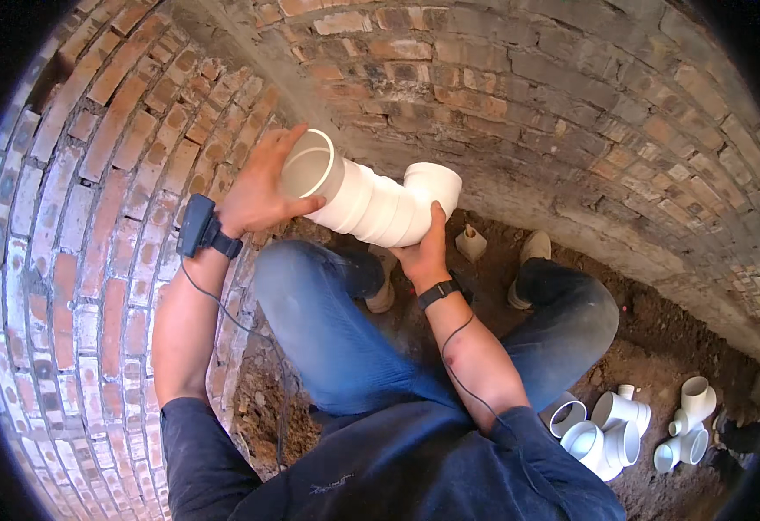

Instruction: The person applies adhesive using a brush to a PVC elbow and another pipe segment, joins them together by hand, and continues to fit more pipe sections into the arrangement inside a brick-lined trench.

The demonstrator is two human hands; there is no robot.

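Note:
A white plastic pipe assembly (371, 204) is held up in front of me, above my knees. Its wide open end faces left, and a bent or branching fitting (433, 187) forms its right end. My left hand (263, 187) grips the rim of the wide end, with the thumb along the near side and the fingers reaching over the far side. From below, my right hand (427, 252) holds the assembly near the bend, thumb up on its front. The right fingers are mostly hidden beneath the pipe. Below it, a small pale container with a narrow neck (471, 244) stands on the soil.
Brick walls rise close on my left (93, 260) and ahead (519, 95), meeting in a corner. Several white pipe fittings (610, 438) lie on the dirt at the lower right, with another group (690, 425) beside them. A thin cable (223, 304) runs from my left wrist.

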